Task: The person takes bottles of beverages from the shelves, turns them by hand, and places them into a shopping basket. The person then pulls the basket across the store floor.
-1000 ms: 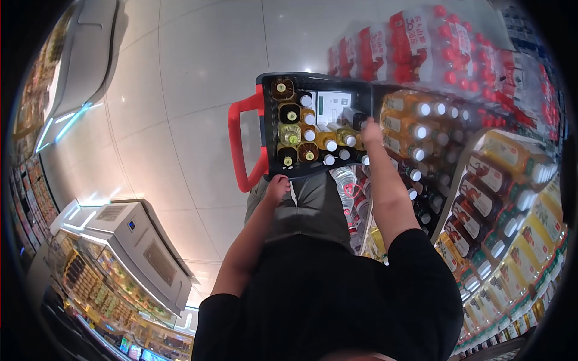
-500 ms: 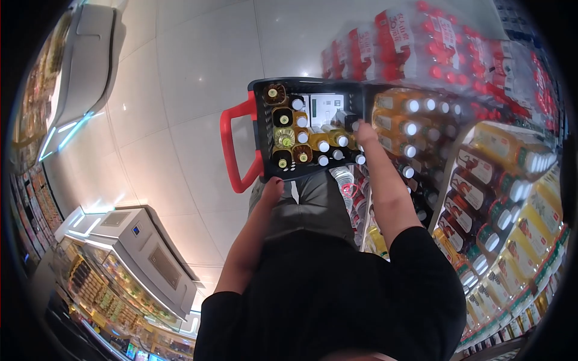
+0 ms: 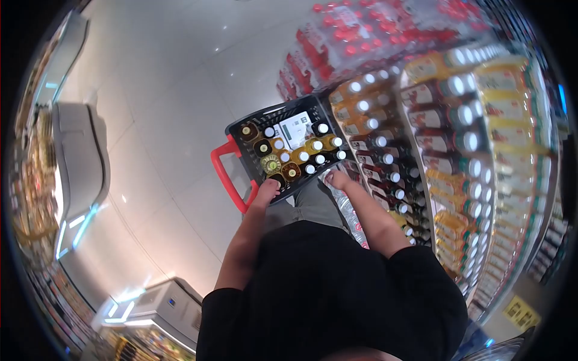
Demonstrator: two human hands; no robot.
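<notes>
A black shopping basket [image 3: 277, 110] with a red handle [image 3: 220, 174] is in front of my body, tilted in view. Inside it stand several bottles: dark ones with gold caps [image 3: 263, 147], amber ones with white caps [image 3: 303, 156], and a dark bottle [image 3: 322, 129] at the far right. A white box with printing [image 3: 295, 131] lies among them. My left hand [image 3: 268, 191] is closed over the near rim, towards the handle side. At the near right corner my right hand [image 3: 338, 179] has its fingers curled against the rim, partly hidden.
Shelves of bottled drinks [image 3: 433, 117] run along my right side. Red-and-white shrink-wrapped bottle packs [image 3: 355, 36] are stacked ahead. Clear bottles [image 3: 349, 213] stand beside my leg. Display cases [image 3: 78, 156] line the left, across the tiled floor [image 3: 162, 126].
My right hand has let go of a dark bottle inside the basket and moved back to the near right rim. The basket appears rotated, and the view has turned towards the shelves.
</notes>
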